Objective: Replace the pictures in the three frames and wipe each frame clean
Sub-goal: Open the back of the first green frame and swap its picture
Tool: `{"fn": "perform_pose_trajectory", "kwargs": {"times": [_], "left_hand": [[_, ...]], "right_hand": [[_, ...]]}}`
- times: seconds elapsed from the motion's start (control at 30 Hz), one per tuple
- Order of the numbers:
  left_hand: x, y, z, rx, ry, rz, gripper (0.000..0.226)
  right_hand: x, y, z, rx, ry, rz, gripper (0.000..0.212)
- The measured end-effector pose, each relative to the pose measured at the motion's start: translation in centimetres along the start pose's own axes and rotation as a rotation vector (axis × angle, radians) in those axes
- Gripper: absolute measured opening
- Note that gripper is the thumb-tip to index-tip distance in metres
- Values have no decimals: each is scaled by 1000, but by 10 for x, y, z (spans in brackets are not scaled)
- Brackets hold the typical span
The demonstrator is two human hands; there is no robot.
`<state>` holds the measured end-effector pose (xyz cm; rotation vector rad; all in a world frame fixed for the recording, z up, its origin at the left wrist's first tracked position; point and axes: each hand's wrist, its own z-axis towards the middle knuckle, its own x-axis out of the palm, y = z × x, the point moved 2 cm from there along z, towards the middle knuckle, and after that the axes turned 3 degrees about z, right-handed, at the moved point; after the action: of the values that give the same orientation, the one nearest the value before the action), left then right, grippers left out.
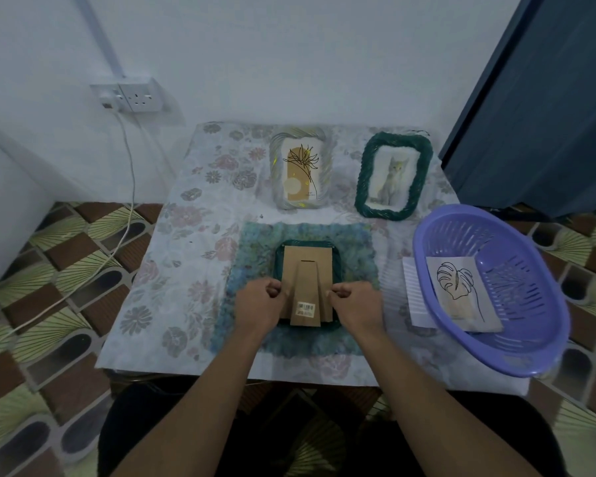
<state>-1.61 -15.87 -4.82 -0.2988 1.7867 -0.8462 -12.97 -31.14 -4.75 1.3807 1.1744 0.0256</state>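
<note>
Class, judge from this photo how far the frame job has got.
Done: nothing clearly; a leaf picture lies in the basket. In hand: the left hand and right hand pinch the cardboard back of the face-down frame on the cloth. Left, seemingly: the flower frame and cat frame, plus wiping.

A dark green picture frame point(278, 270) lies face down on a fuzzy blue-green cloth point(355, 242) near the tabletop's point(186, 270) front edge. The left hand point(260, 302) and right hand point(356, 302) pinch the sides of its brown cardboard back point(308, 266).
</note>
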Motion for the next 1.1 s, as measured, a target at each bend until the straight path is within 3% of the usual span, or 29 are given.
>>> {"fn": "perform_pose_trajectory", "kwargs": {"times": [0.67,1.0,1.1], "left_hand": [[-2,-6,-7,59,-17,16,9],[2,-2,-5,77,-25,52,17],[7,-1,1,29,-45,58,20]], "right_hand": [[5,-4,0,-18,-50,-28,26],[4,-1,3,7,-21,-42,26],[4,2,6,-7,-21,-23,36]]}}
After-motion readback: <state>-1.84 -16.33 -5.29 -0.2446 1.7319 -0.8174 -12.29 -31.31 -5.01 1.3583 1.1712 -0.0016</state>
